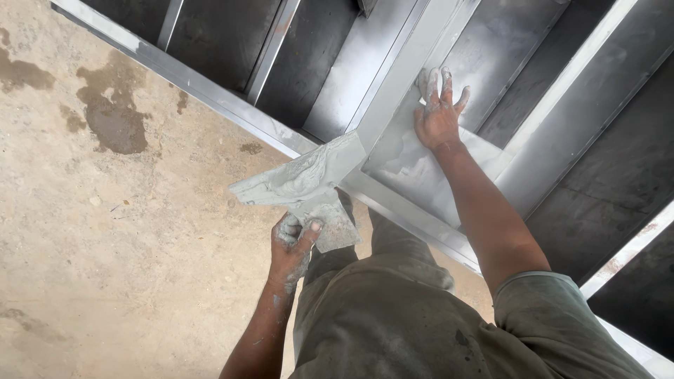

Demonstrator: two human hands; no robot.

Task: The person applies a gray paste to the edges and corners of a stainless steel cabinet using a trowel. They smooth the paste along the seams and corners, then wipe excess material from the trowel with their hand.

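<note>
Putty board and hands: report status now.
Left hand grips putty board loaded with grey filler, scraper blade beneath. Right hand flat on grey steel frame panel. Nothing between them.

Putty blade (pixel 302 181) left of metal frame (pixel 393 105), floor (pixel 105 231) beneath

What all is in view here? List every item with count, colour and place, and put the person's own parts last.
metal frame: one, grey painted bars, across the top and right
dark panels: several, blackish, set between the frame's bars
concrete floor: one, tan with dark damp stains, on the left
flat plate: one, grey, loaded with grey putty, centre
scraper blade: one, grey and smeared, just under the plate
trousers and shirt: dusty olive-grey, bottom centre
left hand: putty-smeared, gripping the plate and scraper
right hand: putty-smeared, fingers spread flat on the frame's grey surface
</note>
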